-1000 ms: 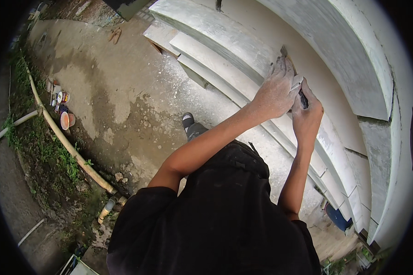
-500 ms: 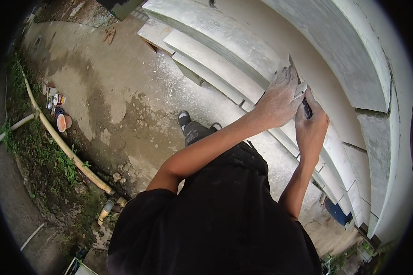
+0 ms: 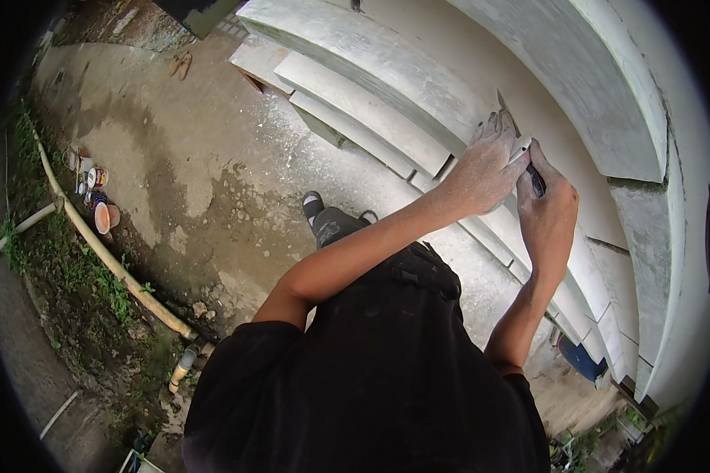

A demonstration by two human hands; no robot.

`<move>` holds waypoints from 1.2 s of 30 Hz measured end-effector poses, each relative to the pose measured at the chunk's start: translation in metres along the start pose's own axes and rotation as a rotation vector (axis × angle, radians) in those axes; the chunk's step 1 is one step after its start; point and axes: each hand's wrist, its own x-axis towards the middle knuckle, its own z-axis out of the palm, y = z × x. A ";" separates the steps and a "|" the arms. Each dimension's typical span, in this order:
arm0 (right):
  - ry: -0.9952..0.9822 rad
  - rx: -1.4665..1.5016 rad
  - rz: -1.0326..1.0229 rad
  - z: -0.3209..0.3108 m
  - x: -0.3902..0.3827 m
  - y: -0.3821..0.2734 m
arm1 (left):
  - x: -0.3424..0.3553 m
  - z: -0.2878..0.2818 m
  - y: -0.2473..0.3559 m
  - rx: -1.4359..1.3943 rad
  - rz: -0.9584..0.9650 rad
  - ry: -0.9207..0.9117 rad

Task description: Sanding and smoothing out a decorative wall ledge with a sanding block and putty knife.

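Observation:
My left hand point(image 3: 487, 167), dusted with white powder, is held against a thin metal blade point(image 3: 507, 109) that pokes out past its fingertips. The blade appears nearly edge-on, close to the curved wall ledge. My right hand point(image 3: 551, 206) is closed around the dark handle point(image 3: 536, 181) of what looks like a putty knife. A small whitish piece point(image 3: 521, 148) shows between the two hands. Whether the blade belongs to the dark handle or to a second tool, I cannot tell. My left thumb is hidden.
Curved pale ledges point(image 3: 371, 49) step along the wall beside me. Powder speckles the concrete ground point(image 3: 189, 158). Several buckets point(image 3: 102, 217) stand at the left near a long pipe point(image 3: 102, 244). Sandals point(image 3: 181, 65) lie farther off. A blue container point(image 3: 581, 359) sits at the lower right.
My right hand has shifted slightly to the right with the dark handle. My left hand and the blade have barely moved.

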 end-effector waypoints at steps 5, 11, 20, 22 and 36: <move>-0.032 -0.058 0.085 -0.004 0.005 -0.004 | 0.001 0.010 0.005 -0.144 -0.065 0.069; -0.065 0.035 0.033 0.009 0.012 0.003 | -0.004 0.009 0.012 -0.096 -0.093 0.106; 0.019 0.017 0.017 -0.001 -0.003 0.003 | -0.008 0.017 0.008 -0.009 -0.009 0.113; 0.024 0.032 0.040 0.001 -0.003 0.008 | -0.006 0.018 0.006 -0.062 -0.017 0.080; 0.048 0.084 0.091 0.001 -0.004 0.009 | -0.001 0.031 0.000 -0.036 0.024 0.132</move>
